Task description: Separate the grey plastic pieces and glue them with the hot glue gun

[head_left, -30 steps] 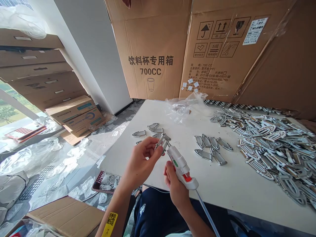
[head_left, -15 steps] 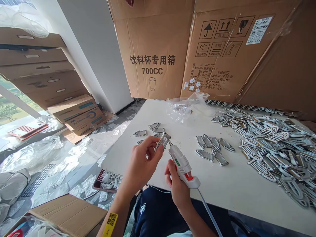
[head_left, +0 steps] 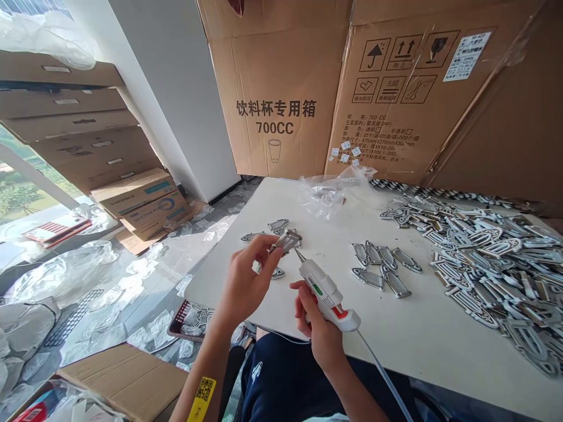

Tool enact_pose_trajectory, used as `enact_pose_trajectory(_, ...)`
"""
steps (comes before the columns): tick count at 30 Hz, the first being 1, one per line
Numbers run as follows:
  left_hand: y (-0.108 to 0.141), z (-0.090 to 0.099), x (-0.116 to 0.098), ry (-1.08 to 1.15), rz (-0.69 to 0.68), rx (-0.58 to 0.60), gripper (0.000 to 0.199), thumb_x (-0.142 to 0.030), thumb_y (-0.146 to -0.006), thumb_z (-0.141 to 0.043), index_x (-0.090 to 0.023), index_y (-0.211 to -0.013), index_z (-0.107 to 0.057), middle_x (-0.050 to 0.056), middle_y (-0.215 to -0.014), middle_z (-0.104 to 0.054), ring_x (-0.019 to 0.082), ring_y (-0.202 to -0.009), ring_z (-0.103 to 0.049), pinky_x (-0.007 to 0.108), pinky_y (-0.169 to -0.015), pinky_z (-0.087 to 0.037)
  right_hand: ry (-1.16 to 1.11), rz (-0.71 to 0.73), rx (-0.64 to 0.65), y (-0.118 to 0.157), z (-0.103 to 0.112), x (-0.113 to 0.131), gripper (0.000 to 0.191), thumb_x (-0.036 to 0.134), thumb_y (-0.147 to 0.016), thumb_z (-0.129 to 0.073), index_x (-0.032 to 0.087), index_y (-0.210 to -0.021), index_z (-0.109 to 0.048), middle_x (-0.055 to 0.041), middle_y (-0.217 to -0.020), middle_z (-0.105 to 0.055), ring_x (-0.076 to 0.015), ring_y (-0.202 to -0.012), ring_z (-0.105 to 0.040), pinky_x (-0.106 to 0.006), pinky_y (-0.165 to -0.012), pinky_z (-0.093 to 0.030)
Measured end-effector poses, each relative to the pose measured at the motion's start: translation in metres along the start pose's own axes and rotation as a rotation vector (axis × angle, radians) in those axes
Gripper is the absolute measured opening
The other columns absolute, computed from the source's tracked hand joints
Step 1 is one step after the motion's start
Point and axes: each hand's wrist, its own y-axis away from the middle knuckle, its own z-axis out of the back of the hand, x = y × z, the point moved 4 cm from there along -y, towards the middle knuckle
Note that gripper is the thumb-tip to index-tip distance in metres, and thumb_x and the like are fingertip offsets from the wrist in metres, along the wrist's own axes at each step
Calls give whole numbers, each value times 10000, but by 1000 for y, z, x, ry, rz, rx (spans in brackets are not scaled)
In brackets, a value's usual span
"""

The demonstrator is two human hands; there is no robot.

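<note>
Nearest: dark shorts (head_left: 275,381) at the table's edge; a yellow label (head_left: 202,398) with a printed code on the left forearm. Lower left, an open carton (head_left: 123,375) with plastic inside. A clear glue stick (head_left: 382,366) runs from the rear of the gun down past the right forearm.

Right hand (head_left: 323,331): closed round the handle of a white glue gun (head_left: 321,284), red trigger showing, nozzle pointing up and left. Left hand (head_left: 248,278): thumb and fingers pinching one grey frame (head_left: 287,239), raised over the table (head_left: 422,328). Nozzle tip just beside this frame; contact cannot be told.

Below the tabletop, left, a dark red basket (head_left: 176,328) holding more such pieces.

On the table, loose frames (head_left: 278,224) lie about the left hand, partly hidden by it. Right of the gun, a small cluster (head_left: 372,278) lies flat, some touching. Farther right, a big heap (head_left: 497,264), pieces overlapping. Toward the far edge, a crumpled clear bag (head_left: 325,196).

Beyond: a tall brown box (head_left: 281,70) marked 700CC, small white stickers (head_left: 345,150) on it. Far left, stacked cartons (head_left: 65,111) by the window.
</note>
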Motion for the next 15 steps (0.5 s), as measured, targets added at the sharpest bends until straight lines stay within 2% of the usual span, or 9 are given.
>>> enact_pose_trajectory(3, -1, -7, 6, 378, 164, 13, 224, -435, -1019, -676, -227, -1096, -644, 22, -980, -700, 157, -782, -671, 284, -684, -553, -53, 35, 48, 4, 1, 2, 518, 661, -976, -746, 156, -1091, -744, 9, -743, -495, -21, -528, -290, -123, -485, -257)
enact_pose_trajectory(6, -2, -8, 5, 603, 197, -4, 275, -413, -977, -744, -232, -1112, -587, 27, -1042, -705, 191, -874, -744, 321, -768, -619, -56, 63, 69, 4, 5, 0, 495, 655, -999, -724, 166, -1075, -732, 11, -755, -487, -21, -521, -301, -127, -476, -245)
enact_pose_trajectory(9, -2, -4, 4, 645, 192, -59, 289, -378, -941, -795, -228, -1104, -611, 25, -1011, -710, 196, -948, -739, 334, -879, -617, -22, 64, 65, 3, 6, -3, 505, 667, -1002, -716, 168, -1085, -733, 2, -762, -500, -30, -536, -324, -126, -485, -276)
enact_pose_trajectory(12, -2, -2, 9, 616, 232, -129, 265, -355, -895, -843, -218, -1019, -652, 6, -947, -678, 147, -888, -684, 259, -832, -569, 20, 66, 41, 3, 5, -3, 526, 678, -990, -725, 160, -1076, -745, -11, -771, -514, -40, -560, -339, -129, -496, -309)
enact_pose_trajectory(15, -2, -1, 17, 564, 300, -196, 299, -369, -860, -868, -225, -1020, -660, 15, -988, -702, 147, -894, -674, 247, -788, -536, 65, 69, -5, 6, 5, -3, 557, 697, -971, -736, 144, -1044, -753, -18, -792, -513, -38, -572, -347, -133, -501, -328)
